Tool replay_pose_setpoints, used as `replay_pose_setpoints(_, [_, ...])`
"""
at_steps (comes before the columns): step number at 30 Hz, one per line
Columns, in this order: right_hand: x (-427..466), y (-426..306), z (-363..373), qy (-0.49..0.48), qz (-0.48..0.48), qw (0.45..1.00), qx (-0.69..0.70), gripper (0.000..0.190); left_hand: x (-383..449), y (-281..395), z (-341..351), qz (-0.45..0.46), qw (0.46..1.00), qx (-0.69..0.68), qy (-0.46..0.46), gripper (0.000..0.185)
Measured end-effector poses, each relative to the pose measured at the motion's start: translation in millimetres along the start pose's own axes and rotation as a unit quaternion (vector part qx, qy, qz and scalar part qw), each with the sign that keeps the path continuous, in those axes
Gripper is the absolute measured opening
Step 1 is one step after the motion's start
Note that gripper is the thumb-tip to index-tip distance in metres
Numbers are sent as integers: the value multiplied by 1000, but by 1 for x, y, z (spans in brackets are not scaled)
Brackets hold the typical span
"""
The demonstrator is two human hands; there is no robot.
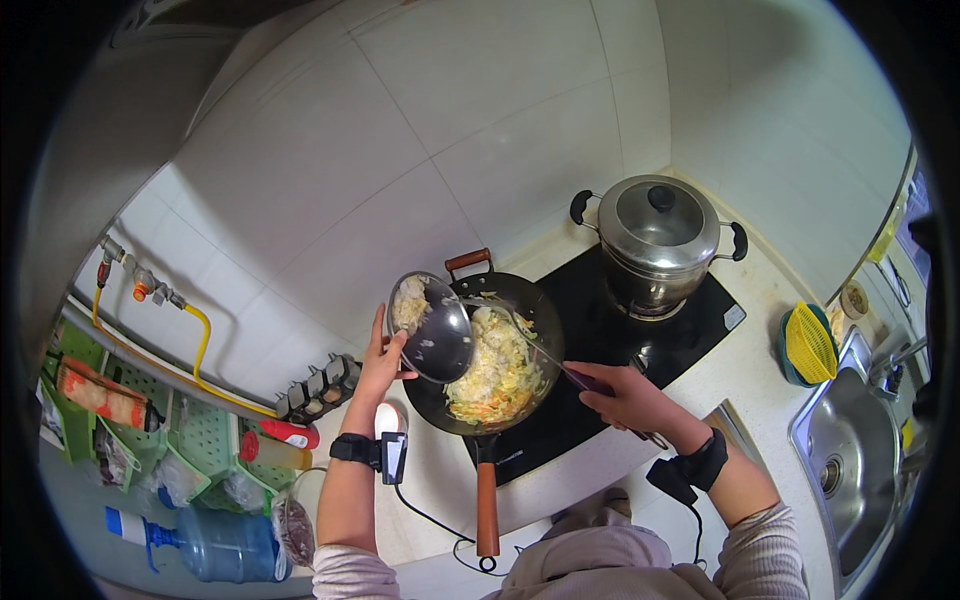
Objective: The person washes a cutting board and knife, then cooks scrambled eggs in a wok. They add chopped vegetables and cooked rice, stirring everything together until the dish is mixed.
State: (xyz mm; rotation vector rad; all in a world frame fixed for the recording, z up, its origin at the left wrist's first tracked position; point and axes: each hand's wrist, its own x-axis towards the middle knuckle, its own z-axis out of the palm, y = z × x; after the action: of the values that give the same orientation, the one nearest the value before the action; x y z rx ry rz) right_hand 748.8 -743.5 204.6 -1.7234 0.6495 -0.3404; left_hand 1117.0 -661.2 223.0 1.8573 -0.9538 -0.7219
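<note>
My left hand [384,361] grips the rim of a dark bowl [448,341], tipped over the left side of a wok [553,322]. A clump of cooked rice [411,306] clings inside the bowl at its far left. My right hand [619,397] is closed around the purple handle of a metal spatula [586,379], whose shaft reaches over the wok towards the bowl. The spatula's head is partly hidden near the bowl's edge. White rice lies on shredded vegetables [491,397] in the wok. Its long wooden handle [487,510] points towards me.
A lidded steel pot [658,247] stands at the back of the black glass cooktop [589,300]. Right of it are a yellow basket [811,346] and a steel sink [844,480]. A seasoning rack [319,390], bottles and a yellow gas hose [201,337] are at left. Cables hang from both wrists.
</note>
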Motion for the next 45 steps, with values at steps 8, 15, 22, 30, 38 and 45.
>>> replay_pose_setpoints(8, [29,-22,3,-17,-14,999,30,47,-13,-7,7,-10,995,-68,-67,64])
replay_pose_setpoints(15, [48,-17,-9,-22,-163,979,-123,48,-6,-4,6,20,997,-45,-64,65])
replay_pose_setpoints(22, [75,6,33,13,-141,940,-312,38,29,-15,24,19,993,112,16,73])
replay_pose_setpoints(30, [55,4,12,94,-196,859,-464,56,25,-14,0,-45,998,31,-13,66])
replay_pose_setpoints(38, [63,-24,29,97,-226,807,-536,60,6,23,1,-80,995,-35,-53,63])
replay_pose_setpoints(45, [51,-17,47,64,-175,836,-516,55,2,14,-11,14,1000,14,13,69])
